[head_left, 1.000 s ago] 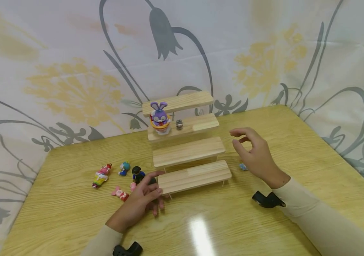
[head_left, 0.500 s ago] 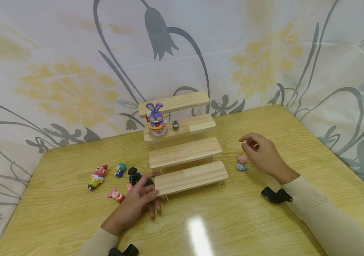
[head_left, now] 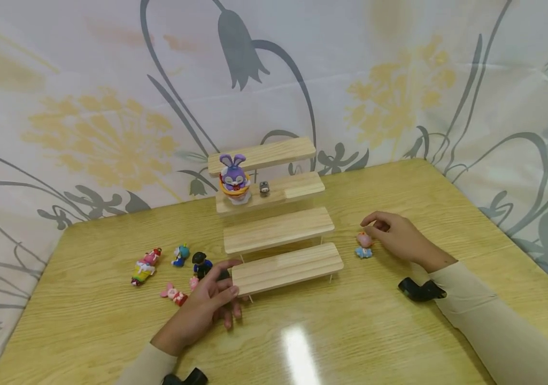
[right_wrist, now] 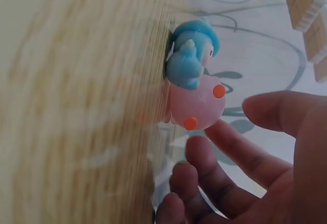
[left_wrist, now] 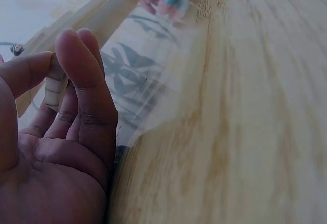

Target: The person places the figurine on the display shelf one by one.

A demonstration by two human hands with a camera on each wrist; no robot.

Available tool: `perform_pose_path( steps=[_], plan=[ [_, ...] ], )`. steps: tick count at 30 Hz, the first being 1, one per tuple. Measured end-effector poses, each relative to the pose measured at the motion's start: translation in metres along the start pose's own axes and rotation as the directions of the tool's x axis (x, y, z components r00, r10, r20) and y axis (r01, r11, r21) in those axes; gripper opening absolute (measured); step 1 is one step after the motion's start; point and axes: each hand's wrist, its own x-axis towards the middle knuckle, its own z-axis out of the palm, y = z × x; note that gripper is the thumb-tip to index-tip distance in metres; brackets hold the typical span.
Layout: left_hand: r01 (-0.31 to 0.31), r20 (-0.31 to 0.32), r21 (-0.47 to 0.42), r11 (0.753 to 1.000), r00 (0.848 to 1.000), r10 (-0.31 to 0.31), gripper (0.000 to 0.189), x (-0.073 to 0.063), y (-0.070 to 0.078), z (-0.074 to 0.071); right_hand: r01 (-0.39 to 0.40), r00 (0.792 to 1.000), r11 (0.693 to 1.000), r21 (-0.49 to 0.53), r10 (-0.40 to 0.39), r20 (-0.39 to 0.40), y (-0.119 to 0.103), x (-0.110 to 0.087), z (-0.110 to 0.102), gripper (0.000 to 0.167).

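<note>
My left hand [head_left: 213,299] holds the left end of the lowest step of a four-tier wooden display stand [head_left: 288,270], the board's end pinched between thumb and fingers in the left wrist view. To the right of the stand, two small figurines lie on the table close together: a pink one [head_left: 364,239] with orange spots and a light blue one [head_left: 363,252] with a hat. Over the pink one hovers my right hand [head_left: 399,238]; in the right wrist view its thumb and fingers [right_wrist: 202,152] are spread apart around the pink figurine's round head.
On the stand's second-highest step are a purple rabbit figurine [head_left: 234,179] and a tiny grey figurine [head_left: 264,188]. Left of the stand lie a pink-and-yellow figurine [head_left: 146,266], a blue figurine [head_left: 181,255], a black-capped figurine [head_left: 201,264] and a piglet figurine [head_left: 174,294].
My right hand has moved right and then down to the pink figurine, which it hid earlier. The left hand keeps its hold on the stand. The head view has shifted slightly.
</note>
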Motion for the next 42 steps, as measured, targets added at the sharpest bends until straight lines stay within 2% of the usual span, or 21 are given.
perform_pose_path(
  steps=[7, 20, 32, 42],
  plan=[
    [0.016, 0.002, 0.005, 1.000, 1.000, -0.016, 0.057, 0.0001, -0.0006, 0.0008, 0.013, 0.998, 1.000, 0.023, -0.015, 0.065, 0.0039, 0.0006, 0.0005, 0.029],
    [0.013, -0.005, 0.010, 1.000, 1.000, -0.013, 0.055, -0.0020, -0.0017, 0.0004, 0.033, 0.993, 0.999, 0.011, -0.034, 0.114, 0.0057, 0.0028, 0.0044, 0.034],
    [-0.008, 0.002, 0.023, 1.000, 1.000, 0.008, 0.054, -0.0006, -0.0017, 0.0004, 0.058, 0.993, 0.998, 0.007, -0.058, 0.098, 0.0065, 0.0019, 0.0055, 0.030],
    [-0.001, 0.004, 0.026, 1.000, 1.000, 0.001, 0.054, 0.0000, -0.0001, 0.0008, 0.095, 0.991, 0.995, 0.000, -0.094, 0.096, 0.0033, -0.0007, 0.0054, 0.026]
  ],
)
